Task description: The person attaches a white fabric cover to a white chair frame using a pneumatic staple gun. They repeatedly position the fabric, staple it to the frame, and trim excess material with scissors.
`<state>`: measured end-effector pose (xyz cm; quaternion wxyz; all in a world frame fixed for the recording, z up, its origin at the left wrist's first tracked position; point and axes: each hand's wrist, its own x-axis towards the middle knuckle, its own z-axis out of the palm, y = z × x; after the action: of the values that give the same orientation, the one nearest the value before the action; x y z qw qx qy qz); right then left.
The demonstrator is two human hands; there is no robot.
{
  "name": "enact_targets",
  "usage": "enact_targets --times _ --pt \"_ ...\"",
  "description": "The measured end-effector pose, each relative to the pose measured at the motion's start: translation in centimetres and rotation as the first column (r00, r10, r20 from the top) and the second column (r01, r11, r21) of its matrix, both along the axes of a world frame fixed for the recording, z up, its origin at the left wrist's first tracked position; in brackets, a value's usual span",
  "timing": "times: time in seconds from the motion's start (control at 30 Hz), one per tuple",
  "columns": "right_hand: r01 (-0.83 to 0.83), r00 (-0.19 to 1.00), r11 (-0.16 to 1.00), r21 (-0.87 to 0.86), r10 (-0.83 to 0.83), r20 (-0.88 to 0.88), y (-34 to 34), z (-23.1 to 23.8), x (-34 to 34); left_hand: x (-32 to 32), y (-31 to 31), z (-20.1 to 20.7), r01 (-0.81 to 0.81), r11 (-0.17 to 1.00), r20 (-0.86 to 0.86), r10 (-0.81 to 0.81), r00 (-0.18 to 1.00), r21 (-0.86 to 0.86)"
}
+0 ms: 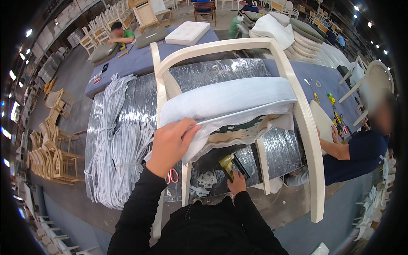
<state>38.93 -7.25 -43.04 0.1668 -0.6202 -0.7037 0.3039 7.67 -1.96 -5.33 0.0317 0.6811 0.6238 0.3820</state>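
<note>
A cream wooden armchair frame (301, 102) lies tipped on the plastic-covered table in front of me. Its padded seat carries pale grey-white fabric (229, 95), with a piped seam and a loose lower flap. Under that flap, green webbing (244, 124) shows. My left hand (173, 142) is closed on the fabric edge at the seat's left corner, thumb and fingers pinching it. Lower down, below the seat, my right hand (237, 183) is wrapped round the handle of a yellow-green staple gun (228, 163). The gun is apart from the fabric.
Bundled white fabric strips (114, 144) lie on the left of the table. Red-handled scissors (172, 175) and small white pieces (206, 180) lie near me. A co-worker (352, 148) handles a pale panel (324, 121) at right. A white cushion (188, 33) sits on the far table.
</note>
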Motion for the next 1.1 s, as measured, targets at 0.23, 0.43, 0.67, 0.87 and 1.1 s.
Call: enact_targets --times 0.23,0.43,0.67,0.87,1.1 --pt "-0.125 0.987 0.98 0.152 0.107 0.121 1.5 -2.0 -1.7 -1.5 1.2 0.2 -0.012 0.981 -0.193 0.05 0.98 0.193" --pt "0.016 0.992 0.992 -0.126 0.0 0.123 5.0 -2.5 -0.4 -1.3 2.3 0.9 0.019 0.967 -0.261 0.05 0.964 0.256" --pt "0.025 0.853 0.8 -0.599 -0.33 -0.404 7.1 8.4 0.0 -2.9 2.3 -0.6 0.009 0.996 -0.177 0.007 0.984 0.088" --pt "0.007 0.76 1.0 -0.023 -0.021 -0.649 1.8 24.1 -5.3 -2.7 2.6 -0.9 0.039 0.998 -0.052 -0.036 0.998 0.04" --pt "0.06 0.787 0.847 0.528 0.285 -0.547 4.0 29.5 -11.1 -2.8 2.7 -1.5 0.019 0.998 -0.046 -0.016 0.999 0.068"
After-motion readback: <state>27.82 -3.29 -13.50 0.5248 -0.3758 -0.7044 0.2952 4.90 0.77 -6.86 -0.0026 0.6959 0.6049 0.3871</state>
